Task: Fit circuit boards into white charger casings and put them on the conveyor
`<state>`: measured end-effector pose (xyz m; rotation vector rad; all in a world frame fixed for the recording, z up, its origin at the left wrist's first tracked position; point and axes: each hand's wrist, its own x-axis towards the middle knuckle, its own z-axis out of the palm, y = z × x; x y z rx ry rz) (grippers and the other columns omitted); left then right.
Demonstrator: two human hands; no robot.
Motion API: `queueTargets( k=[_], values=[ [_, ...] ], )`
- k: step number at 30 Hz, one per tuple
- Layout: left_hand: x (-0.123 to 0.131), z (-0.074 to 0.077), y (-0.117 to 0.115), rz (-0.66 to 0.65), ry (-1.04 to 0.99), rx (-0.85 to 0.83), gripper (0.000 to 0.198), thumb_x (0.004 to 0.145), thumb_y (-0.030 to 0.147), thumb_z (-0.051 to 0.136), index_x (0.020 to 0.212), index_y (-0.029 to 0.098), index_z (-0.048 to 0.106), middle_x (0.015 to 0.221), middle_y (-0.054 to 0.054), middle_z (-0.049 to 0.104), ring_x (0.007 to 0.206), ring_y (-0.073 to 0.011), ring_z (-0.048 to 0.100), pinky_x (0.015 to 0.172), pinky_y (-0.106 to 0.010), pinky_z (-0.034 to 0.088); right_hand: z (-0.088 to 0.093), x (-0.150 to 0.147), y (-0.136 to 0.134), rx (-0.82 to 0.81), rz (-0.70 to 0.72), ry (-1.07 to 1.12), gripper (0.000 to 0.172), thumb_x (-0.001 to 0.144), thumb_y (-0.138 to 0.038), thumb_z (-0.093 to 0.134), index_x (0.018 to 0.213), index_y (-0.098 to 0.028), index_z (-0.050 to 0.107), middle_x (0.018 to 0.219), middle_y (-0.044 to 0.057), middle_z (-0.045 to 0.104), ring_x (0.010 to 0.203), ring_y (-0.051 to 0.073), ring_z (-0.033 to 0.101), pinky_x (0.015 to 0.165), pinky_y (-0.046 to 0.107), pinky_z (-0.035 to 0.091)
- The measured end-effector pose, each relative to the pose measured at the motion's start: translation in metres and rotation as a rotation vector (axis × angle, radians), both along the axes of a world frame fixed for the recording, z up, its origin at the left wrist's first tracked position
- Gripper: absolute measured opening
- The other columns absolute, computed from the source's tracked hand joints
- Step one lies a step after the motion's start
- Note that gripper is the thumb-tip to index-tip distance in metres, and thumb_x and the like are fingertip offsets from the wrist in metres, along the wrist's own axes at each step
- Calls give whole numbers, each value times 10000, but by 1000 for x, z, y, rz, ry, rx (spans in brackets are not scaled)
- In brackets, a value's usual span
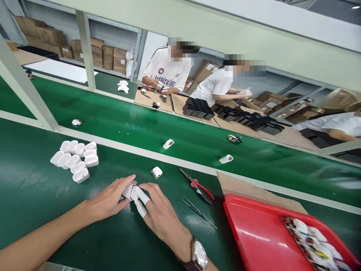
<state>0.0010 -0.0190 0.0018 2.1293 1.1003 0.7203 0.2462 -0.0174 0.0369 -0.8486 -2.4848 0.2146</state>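
Note:
Over the green bench, my left hand [111,197] is wrapped round a white plastic housing [129,192], mostly hidden by the fingers. My right hand [158,207], with white finger cots on its thumb and a finger and a watch on the wrist, presses on the housing's near end. Whatever may be inside it cannot be seen. Just beyond my hands lies a small circuit board with a white top [156,172]. To the left stand several open white housings [73,160] in a cluster. Pliers with red and black handles [197,186] and metal tweezers [199,212] lie to the right.
A red tray [259,229] with circuit boards [313,241] sits at the right on brown cardboard. On the green conveyor [135,124] beyond are white housings [168,143] and boards [234,139]. Across it, several people work near black boxes [197,108]. A metal post [28,86] stands left.

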Motion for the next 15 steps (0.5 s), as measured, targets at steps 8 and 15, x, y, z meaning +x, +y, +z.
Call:
queueTargets(
  k=[8,15],
  values=[
    [0,3,4,-21,10,22,859,1011,145,619,1668,369,112,1492,-107,601,1340,-305,543,1100,-534,498,10,-1,1,-30,-18,38,218,1027,-112,533,1224,-186,589,1273,152,591,1109,287,574,848,455,626],
    [0,-2,3,-29,-39,-27,859,1005,133,608,1667,376,118,1518,-93,559,1402,-272,515,1142,-496,512,4,-2,2,14,-3,28,194,994,-77,533,1157,-156,600,1261,173,590,1110,309,565,857,483,628]
  ],
)
